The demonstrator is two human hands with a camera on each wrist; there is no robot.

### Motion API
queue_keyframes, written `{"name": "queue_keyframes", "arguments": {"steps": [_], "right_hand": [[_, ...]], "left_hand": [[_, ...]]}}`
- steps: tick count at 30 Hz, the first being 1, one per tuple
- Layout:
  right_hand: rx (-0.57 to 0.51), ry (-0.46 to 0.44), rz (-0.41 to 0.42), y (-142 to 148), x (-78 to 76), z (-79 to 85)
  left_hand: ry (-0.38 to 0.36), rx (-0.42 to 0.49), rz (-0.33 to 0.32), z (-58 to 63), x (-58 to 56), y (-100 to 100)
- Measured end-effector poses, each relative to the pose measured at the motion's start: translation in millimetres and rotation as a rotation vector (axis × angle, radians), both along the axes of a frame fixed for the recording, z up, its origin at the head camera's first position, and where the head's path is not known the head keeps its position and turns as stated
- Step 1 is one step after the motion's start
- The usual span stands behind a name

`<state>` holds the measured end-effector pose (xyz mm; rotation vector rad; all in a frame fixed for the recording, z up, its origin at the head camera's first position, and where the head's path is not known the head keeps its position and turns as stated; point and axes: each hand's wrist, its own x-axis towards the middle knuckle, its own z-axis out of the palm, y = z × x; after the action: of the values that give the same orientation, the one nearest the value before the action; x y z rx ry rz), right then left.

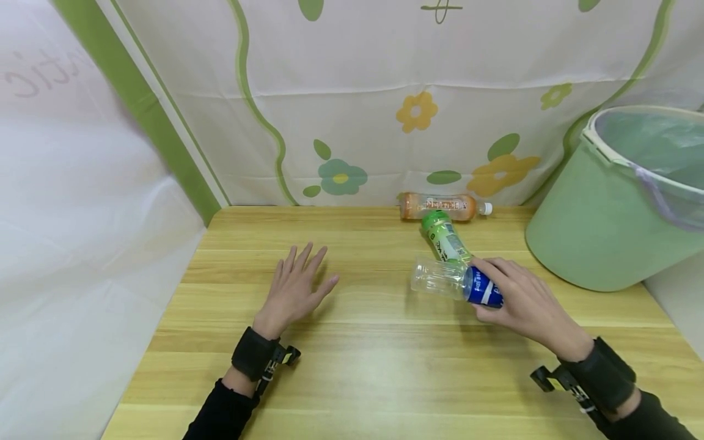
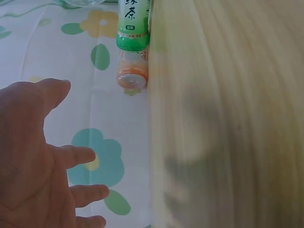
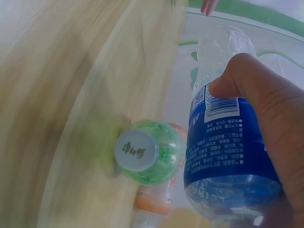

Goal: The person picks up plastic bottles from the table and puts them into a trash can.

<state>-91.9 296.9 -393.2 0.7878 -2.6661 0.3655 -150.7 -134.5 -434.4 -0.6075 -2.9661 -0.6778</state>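
My right hand point(image 1: 522, 299) grips a clear plastic bottle with a blue label point(image 1: 484, 287), held sideways over the table. Its thumb lies along the label in the right wrist view, and the bottle's clear base end points left. Just behind it a green tea bottle point(image 1: 444, 237) lies on its side, its white cap point(image 3: 137, 149) facing the right wrist camera. An orange-tinted bottle point(image 1: 440, 206) with a white cap lies farther back along the curtain. On the left, my left hand point(image 1: 297, 287) hovers by the tabletop with fingers spread, holding nothing.
A light green bucket point(image 1: 610, 208) lined with a clear bag stands at the right back. The wooden table point(image 1: 352, 379) meets a flower-printed curtain point(image 1: 352, 110) at its far edge. White cloth point(image 1: 82, 275) hangs along the left side.
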Motion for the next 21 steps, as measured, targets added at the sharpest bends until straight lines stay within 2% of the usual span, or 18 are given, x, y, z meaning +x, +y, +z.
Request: {"name": "queue_keyframes", "arguments": {"steps": [6, 11, 16, 21], "right_hand": [[0.009, 0.019, 0.02, 2.1, -0.2, 4.7], [0.003, 0.073, 0.036, 7.2, -1.7, 17.6], [0.016, 0.143, 0.017, 16.0, -2.0, 41.8], [0.053, 0.205, -0.023, 28.9, -0.3, 79.9]], "left_hand": [[-0.012, 0.011, 0.009, -2.6, 2.1, -0.8], [-0.011, 0.008, 0.004, -2.8, 3.2, -0.2], [-0.01, 0.0, -0.001, -3.8, 3.9, 0.3], [-0.003, -0.006, 0.004, -3.4, 2.5, 0.1]]}}
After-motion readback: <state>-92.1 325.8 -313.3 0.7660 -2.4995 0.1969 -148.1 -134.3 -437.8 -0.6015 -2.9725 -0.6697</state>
